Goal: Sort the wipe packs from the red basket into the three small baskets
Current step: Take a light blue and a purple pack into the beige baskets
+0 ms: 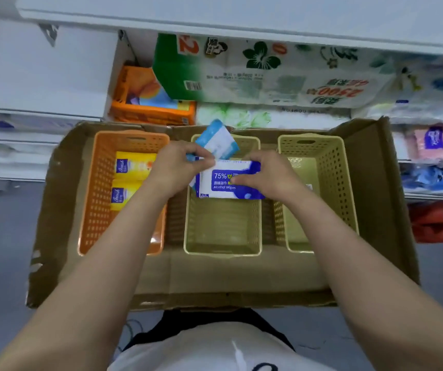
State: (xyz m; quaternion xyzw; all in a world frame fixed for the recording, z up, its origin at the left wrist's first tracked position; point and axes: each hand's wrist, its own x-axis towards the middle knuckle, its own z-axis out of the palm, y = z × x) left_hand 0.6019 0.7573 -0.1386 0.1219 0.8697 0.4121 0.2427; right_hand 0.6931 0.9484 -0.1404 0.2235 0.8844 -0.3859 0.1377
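Three small baskets sit in a cardboard tray (241,279): one orange basket (94,210) holding two yellow packs (132,164), and two beige baskets (223,236). Above the middle one, the left hand (180,167) pinches a light-blue pack (216,140); right hand (265,175) fingers grip a blue alcohol wipe pack (225,183).

I see a flattened cardboard box (231,290) lying open on the grey floor (3,236), its flaps spread out to both sides. Behind it I can make out white shelves (41,76) holding an orange pack of tissues (145,103), a large green-and-white flowered pack of paper rolls (268,73) lying on its side, and a pink pack (431,141) on the right. Lower on the right I see blurred blue (434,178) and red (439,223) packs, too soft to read.
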